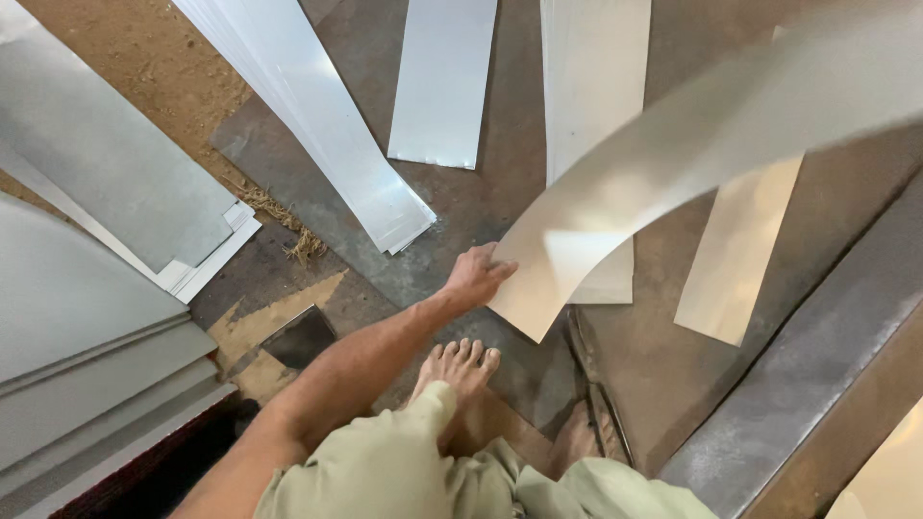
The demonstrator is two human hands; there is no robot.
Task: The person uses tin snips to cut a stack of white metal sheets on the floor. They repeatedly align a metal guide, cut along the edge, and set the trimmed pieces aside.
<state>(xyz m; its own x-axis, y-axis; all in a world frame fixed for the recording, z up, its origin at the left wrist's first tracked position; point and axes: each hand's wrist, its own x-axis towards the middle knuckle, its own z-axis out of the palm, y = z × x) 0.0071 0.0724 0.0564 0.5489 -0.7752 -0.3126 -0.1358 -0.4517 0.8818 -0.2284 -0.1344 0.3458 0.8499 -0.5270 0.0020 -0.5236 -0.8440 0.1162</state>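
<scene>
My left hand (476, 277) grips the near end of a long, bent sheet-metal strip (692, 163) that arcs up toward the upper right of the head view. The strip is shiny grey and hangs above the floor. My bare left foot (460, 365) stands just below the hand on the dark floor. My right hand is out of view. My knees in pale green cloth (404, 471) fill the bottom edge.
More metal strips lie on the floor: a stack (317, 125), a short one (442, 82), another (591, 77) and one at right (735, 255). Stacked grey sheets (87, 317) lie at left. A metal rail (808, 365) runs diagonally at right.
</scene>
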